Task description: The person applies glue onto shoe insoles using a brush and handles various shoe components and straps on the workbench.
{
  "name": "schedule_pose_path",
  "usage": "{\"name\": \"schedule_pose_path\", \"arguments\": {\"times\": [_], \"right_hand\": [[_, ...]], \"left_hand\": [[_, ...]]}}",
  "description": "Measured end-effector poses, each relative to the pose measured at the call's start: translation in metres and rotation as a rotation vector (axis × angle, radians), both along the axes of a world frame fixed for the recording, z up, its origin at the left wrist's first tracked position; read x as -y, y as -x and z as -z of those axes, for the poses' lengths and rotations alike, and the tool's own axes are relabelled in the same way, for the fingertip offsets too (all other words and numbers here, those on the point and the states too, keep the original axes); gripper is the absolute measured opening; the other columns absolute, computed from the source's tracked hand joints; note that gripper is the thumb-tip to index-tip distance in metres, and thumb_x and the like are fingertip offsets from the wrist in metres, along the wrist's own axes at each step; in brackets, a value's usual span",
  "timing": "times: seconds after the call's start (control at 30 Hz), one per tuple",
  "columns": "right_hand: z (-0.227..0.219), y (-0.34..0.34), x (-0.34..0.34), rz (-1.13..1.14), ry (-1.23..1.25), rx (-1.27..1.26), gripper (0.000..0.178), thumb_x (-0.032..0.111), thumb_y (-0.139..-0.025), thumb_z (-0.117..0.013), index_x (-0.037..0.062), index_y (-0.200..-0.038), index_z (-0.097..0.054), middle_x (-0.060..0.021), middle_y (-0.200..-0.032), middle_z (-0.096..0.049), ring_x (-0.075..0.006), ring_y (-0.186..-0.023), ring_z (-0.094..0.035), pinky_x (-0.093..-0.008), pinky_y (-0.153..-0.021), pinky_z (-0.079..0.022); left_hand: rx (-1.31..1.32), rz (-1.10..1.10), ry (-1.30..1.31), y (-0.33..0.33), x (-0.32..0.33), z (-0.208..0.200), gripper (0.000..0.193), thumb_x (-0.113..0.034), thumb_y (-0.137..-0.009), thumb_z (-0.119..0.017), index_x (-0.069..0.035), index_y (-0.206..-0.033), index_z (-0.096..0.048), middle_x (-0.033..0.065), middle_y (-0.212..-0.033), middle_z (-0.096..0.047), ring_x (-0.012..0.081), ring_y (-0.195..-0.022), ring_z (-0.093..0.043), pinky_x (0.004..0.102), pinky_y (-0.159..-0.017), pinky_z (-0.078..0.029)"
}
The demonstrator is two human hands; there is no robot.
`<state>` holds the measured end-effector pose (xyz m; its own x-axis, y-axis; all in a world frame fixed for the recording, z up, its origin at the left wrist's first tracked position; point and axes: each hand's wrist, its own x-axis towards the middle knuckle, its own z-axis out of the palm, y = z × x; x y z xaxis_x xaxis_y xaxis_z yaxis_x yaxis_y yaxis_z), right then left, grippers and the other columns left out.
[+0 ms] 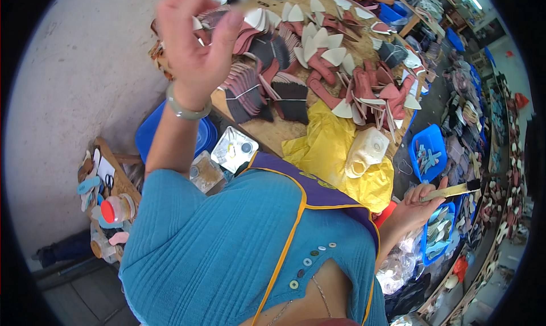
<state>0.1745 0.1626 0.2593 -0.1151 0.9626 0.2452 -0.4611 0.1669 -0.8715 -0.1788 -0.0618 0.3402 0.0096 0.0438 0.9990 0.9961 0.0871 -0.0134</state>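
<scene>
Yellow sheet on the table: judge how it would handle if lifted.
The yellow sheet is probably floppy, given its loose folds and creases. Lifting it could disturb the whitish jug, which appears to rest on it.

Head-worn fisheye view, facing downward, close above torso (227, 240) and worktable (274, 133).

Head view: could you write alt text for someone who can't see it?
A person in a blue top holds a dark-tipped brush in the right hand, while the left hand, blurred, is raised. Beyond them, a wooden table carries banded stacks of dark and pink pieces, loose pink-and-white pieces, a yellow sheet and a whitish jug.
</scene>
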Motion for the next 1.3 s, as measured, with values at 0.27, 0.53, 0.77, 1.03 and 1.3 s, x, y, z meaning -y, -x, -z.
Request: {"name": "schedule_pose_path", "arguments": {"times": [0.27, 0.53, 0.77, 1.03, 1.3], "right_hand": [[0.022, 0.009, 0.007, -0.040, 0.056, 0.056, 0.048, 0.032, -0.098, -0.043, -0.0043, -0.128, -0.040, 0.0020, -0.066, -0.034, -0.0029, -0.049, -0.028, -0.0170, -0.043, -0.023], [0.025, 0.017, 0.022, 0.001, 0.116, 0.035, 0.050, 0.036, -0.097, -0.046, -0.0063, -0.123, -0.044, 0.0029, -0.061, -0.031, -0.0027, -0.045, -0.026, -0.0172, -0.039, -0.021], [0.028, -0.006, 0.028, 0.065, 0.180, -0.003, 0.049, 0.038, -0.096, -0.046, -0.0055, -0.119, -0.047, 0.0028, -0.059, -0.034, -0.0030, -0.043, -0.030, -0.0173, -0.037, -0.023], [0.029, -0.030, 0.037, 0.226, 0.188, 0.049, 0.048, 0.035, -0.096, -0.047, -0.0049, -0.122, -0.048, 0.0024, -0.061, -0.034, -0.0044, -0.045, -0.029, -0.0193, -0.040, -0.023], [0.040, -0.031, 0.034, 0.208, 0.211, 0.010, 0.044, 0.035, -0.096, -0.047, -0.0042, -0.116, -0.050, 0.0027, -0.060, -0.034, -0.0041, -0.045, -0.029, -0.0185, -0.039, -0.023]], "left_hand": [[1.040, -0.108, 0.296, 0.046, 0.034, 0.224, 0.019, -0.016, -0.084, -0.063, -0.001, -0.097, -0.064, 0.0071, -0.085, -0.058, 0.0159, -0.072, -0.056, 0.0289, -0.066, -0.046], [2.245, 0.379, 0.368, 0.035, -0.026, 0.324, 0.071, -0.058, -0.079, -0.061, 0.003, -0.114, -0.051, 0.0117, -0.094, -0.057, 0.0233, -0.077, -0.062, 0.0308, -0.059, -0.051], [2.523, 0.767, -0.268, 0.039, -0.087, 0.363, 0.058, -0.051, -0.085, -0.056, -0.008, -0.122, -0.042, 0.0195, -0.112, -0.050, 0.0359, -0.098, -0.055, 0.0460, -0.086, -0.047], [2.268, 0.617, 0.078, 0.016, -0.093, 0.357, 0.031, -0.025, -0.098, -0.033, 0.002, -0.110, -0.041, 0.0183, -0.103, -0.054, 0.0260, -0.072, -0.064, 0.0297, -0.052, -0.053], [2.091, 0.629, 0.742, -0.031, -0.081, 0.332, 0.040, -0.015, -0.091, -0.036, -0.003, -0.129, -0.031, 0.0179, -0.109, -0.051, 0.0331, -0.067, -0.065, 0.0347, -0.051, -0.056]]}}
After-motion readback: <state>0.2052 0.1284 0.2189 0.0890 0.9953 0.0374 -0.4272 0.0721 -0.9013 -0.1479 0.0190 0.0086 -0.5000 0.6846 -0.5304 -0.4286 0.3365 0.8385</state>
